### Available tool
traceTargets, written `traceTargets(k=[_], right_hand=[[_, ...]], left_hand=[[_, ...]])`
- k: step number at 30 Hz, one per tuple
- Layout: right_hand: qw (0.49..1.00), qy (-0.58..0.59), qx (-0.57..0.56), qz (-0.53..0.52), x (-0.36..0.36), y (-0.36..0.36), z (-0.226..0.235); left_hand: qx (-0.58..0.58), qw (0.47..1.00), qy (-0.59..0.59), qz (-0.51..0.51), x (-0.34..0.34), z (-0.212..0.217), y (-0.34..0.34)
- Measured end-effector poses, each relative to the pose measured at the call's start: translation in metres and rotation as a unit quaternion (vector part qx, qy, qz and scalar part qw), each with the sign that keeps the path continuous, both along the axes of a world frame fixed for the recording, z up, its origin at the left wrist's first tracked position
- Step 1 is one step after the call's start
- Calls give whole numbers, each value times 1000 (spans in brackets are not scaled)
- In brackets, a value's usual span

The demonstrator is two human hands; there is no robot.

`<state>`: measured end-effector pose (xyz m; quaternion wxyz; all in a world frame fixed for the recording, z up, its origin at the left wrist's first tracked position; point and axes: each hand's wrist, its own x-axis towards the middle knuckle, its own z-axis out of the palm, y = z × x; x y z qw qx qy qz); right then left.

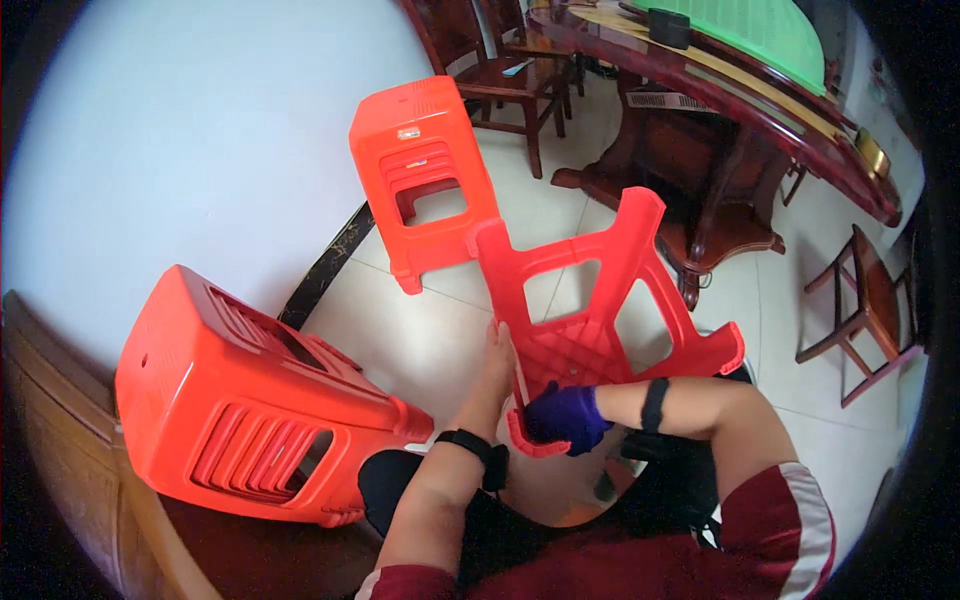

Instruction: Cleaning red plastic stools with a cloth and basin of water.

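A red plastic stool is upturned in front of me, legs toward me and the ribbed underside of its seat showing. My left hand, bare, grips the stool's left side near a leg, its fingers partly behind the edge. Inside the frame, by the nearest leg, my right hand wears a purple glove and presses against the plastic. Its fingers are mostly hidden. Black bands circle both my forearms.
One red stool stands upright ahead, by the white wall. Another red stool is close on my left, beside carved wooden furniture. Farther right are a dark wooden table with a green mesh cover and wooden chairs.
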<state>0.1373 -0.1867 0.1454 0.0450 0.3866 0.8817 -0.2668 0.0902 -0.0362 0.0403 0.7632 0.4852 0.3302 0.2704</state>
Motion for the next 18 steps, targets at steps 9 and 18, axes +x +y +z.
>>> traceTargets(k=[9, 18], right_hand=[[943, 329, 28, 44, 26, -16, -13], [994, -63, 60, 69, 2, -2, -9]], left_hand=[[70, 995, 61, 22, 1, 7, 1], [31, 999, 31, 26, -2, 4, -5]])
